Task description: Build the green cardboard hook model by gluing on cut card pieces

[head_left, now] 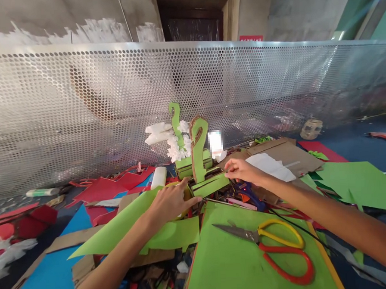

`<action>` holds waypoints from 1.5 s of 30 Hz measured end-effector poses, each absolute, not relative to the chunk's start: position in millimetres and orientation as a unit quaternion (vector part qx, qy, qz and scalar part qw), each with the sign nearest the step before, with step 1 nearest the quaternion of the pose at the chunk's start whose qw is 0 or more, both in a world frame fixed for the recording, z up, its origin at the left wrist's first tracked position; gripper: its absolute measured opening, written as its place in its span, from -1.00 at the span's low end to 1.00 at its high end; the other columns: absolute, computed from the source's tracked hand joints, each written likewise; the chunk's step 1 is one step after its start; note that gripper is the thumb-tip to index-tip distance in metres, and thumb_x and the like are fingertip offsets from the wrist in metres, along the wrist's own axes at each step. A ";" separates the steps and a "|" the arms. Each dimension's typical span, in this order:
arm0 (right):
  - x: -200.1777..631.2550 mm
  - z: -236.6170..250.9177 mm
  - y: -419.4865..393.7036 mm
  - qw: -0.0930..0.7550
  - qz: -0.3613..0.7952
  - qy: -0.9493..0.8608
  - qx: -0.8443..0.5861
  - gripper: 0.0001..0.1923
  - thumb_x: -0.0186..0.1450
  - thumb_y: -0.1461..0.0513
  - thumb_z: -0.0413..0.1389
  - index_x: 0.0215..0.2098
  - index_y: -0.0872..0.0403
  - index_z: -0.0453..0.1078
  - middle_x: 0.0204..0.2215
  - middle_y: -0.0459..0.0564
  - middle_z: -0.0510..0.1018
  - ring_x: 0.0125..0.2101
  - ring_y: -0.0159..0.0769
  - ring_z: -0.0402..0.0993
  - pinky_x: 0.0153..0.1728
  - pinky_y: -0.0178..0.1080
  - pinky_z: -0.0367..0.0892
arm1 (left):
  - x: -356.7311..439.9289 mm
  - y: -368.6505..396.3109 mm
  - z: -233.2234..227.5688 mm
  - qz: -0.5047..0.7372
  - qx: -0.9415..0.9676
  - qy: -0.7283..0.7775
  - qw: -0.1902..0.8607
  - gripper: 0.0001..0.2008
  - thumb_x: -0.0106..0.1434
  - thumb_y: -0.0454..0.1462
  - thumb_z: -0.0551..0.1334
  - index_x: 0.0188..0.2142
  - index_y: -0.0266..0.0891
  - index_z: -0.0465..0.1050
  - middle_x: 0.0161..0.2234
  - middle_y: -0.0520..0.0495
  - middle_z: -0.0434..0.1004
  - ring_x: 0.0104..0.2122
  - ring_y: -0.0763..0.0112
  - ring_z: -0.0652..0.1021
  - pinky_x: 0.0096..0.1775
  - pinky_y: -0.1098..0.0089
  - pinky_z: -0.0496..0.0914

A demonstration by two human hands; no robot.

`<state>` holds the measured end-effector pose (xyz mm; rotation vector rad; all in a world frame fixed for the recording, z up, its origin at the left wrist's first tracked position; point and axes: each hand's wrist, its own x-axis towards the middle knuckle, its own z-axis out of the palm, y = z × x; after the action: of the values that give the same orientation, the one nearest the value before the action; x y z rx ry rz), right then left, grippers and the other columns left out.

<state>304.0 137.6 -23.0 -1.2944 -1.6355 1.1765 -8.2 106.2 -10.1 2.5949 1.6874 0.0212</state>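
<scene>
In the middle of the head view a low green cardboard box (211, 186) carries an upright, hook-topped cardboard piece (198, 155) with green facing and bare brown edges. My left hand (173, 199) grips the box's left end, thumb along the front and fingers behind. At the opposite end, my right hand (241, 170) pinches the corner between thumb and fingers. A similar green model (194, 162) with a curved neck and white frilly paper stands just behind. Below the right hand lies a blue glue gun (252, 195).
Scissors (257, 235) with one yellow and one red handle lie on a green sheet (218, 264) in front. Red paper (107, 187), blue sheets (47, 273) and brown cardboard (277, 151) surround the work. A perforated metal panel (112, 92) runs behind; a glass jar (311, 129) stands right.
</scene>
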 end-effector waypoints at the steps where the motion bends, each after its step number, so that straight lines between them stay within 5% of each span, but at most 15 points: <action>1: 303.9 -23.2 138.8 0.364 0.462 -0.633 -0.503 -0.60 0.12 0.12 0.45 -0.21 0.07 0.41 -0.49 -0.13 0.55 -0.49 -0.38 0.43 -0.54 -0.35 0.34 | -8.2 105.9 -10.4 0.006 0.839 0.544 0.018 0.02 0.34 0.38 -0.06 0.46 -0.34 0.10 -0.24 -0.30 0.71 -0.14 -0.14 0.68 -0.21 0.18 0.44; 7: 309.9 -27.4 150.2 0.334 0.479 -0.632 -0.510 -0.57 0.12 0.06 0.46 -0.19 0.10 0.49 -0.36 -0.03 0.58 -0.38 -0.33 0.48 -0.50 -0.34 0.40 | -8.1 105.8 -14.0 0.030 0.839 0.544 -0.008 -0.08 0.38 0.33 -0.02 0.43 -0.28 0.13 -0.24 -0.30 0.71 -0.17 -0.16 0.70 -0.22 0.12 0.47; 15: 308.2 -23.8 150.7 0.331 0.530 -0.621 -0.473 -0.41 0.16 0.02 0.45 0.10 -0.03 0.48 0.15 0.12 0.52 0.03 -0.11 0.53 -0.21 -0.22 0.54 | -16.6 108.8 -32.6 0.143 0.861 0.483 -0.070 -0.32 0.38 0.18 0.20 0.30 -0.18 0.31 -0.24 -0.19 0.73 -0.17 -0.02 0.72 -0.17 0.16 0.55; 22: 309.2 -28.2 155.1 0.326 0.521 -0.623 -0.484 -0.46 0.16 -0.01 0.44 0.03 -0.02 0.53 0.07 0.12 0.58 -0.02 -0.10 0.55 -0.18 -0.16 0.54 | -25.8 113.5 -49.0 0.288 0.871 0.352 -0.185 -0.49 0.44 0.11 0.20 0.12 -0.20 0.55 -0.52 -0.01 0.59 -0.51 0.27 0.62 -0.33 0.30 0.55; 29: 306.1 -22.8 152.6 0.326 0.519 -0.622 -0.488 -0.54 0.17 0.03 0.43 -0.04 0.00 0.52 0.02 0.10 0.59 -0.04 -0.13 0.55 -0.22 -0.20 0.52 | -22.2 108.6 -41.9 0.304 0.866 0.313 -0.245 -0.62 0.45 -0.04 0.27 0.05 -0.27 0.61 -0.60 0.04 0.53 -0.48 0.28 0.65 -0.31 0.33 0.55; 45: 304.0 -18.3 158.7 0.313 0.485 -0.650 -0.494 -0.54 0.14 -0.02 0.45 -0.14 0.03 0.50 -0.08 0.10 0.61 -0.13 -0.15 0.58 -0.28 -0.20 0.52 | -22.5 111.6 -44.6 0.303 0.863 0.331 -0.233 -0.58 0.47 0.02 0.21 0.04 -0.23 0.59 -0.58 0.04 0.56 -0.54 0.32 0.62 -0.36 0.34 0.55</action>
<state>304.0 158.7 -18.3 -1.3036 -1.7144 1.2800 -22.5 111.6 -44.6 3.2051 1.2284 1.1271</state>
